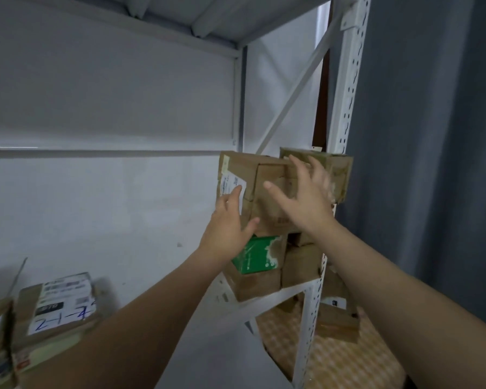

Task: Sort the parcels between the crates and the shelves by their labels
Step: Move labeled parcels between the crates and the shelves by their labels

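Stacked parcels at the right end of the shelf, both our hands on the top one.

We had our left hand (227,220) flat against the labelled left face of the large brown cardboard parcel (260,192), fingers spread and not curled round anything, while our right hand (303,197) lay open on its front, fingers wide, reaching toward the smaller brown taped box (334,172) just beside it against the white perforated steel upright (345,102). The large parcel sat atop a green-and-white carton (257,255) and plain brown boxes (300,265) at the right front corner of the white metal shelf (278,297). We judged the stack risky: the lower boxes already overhung the shelf edge, so a sideways push could tip the pile off. With only palm pressure and no grip underneath, the parcel could also slip.
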A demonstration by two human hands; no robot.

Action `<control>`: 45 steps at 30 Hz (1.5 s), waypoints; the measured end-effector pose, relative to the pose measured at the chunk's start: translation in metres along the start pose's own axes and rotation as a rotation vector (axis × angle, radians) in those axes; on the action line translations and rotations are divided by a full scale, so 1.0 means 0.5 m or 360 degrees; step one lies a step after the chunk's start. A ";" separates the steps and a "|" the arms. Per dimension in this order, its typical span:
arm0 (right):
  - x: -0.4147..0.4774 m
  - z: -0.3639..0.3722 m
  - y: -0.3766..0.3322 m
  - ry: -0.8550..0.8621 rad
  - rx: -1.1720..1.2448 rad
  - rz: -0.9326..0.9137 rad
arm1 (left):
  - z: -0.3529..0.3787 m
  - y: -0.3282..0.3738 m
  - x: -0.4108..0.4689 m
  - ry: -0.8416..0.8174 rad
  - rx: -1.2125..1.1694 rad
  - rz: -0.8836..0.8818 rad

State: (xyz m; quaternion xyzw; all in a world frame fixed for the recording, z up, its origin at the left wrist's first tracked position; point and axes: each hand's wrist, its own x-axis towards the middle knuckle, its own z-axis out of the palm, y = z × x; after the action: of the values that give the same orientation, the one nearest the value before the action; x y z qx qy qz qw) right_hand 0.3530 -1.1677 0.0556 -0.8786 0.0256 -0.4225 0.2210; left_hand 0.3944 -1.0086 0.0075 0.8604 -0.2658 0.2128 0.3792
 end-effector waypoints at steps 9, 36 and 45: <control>0.068 0.050 -0.006 -0.0163 0.0092 0.0003 | 0.064 -0.036 0.018 0.0013 -0.0818 -0.0468; -0.106 0.043 -0.093 0.0041 0.1168 -0.0091 | -0.141 -0.048 -0.105 0.0640 -0.0933 -0.0075; -0.209 0.061 -0.184 0.0003 0.1387 0.0069 | -0.214 -0.101 -0.208 0.0373 -0.1213 -0.0194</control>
State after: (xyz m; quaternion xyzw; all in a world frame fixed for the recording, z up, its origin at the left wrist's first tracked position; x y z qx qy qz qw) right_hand 0.2958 -1.0496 0.0002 -0.7021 -0.1365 -0.3898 0.5801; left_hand 0.3282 -0.8670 -0.0124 0.6422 -0.2290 0.1727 0.7108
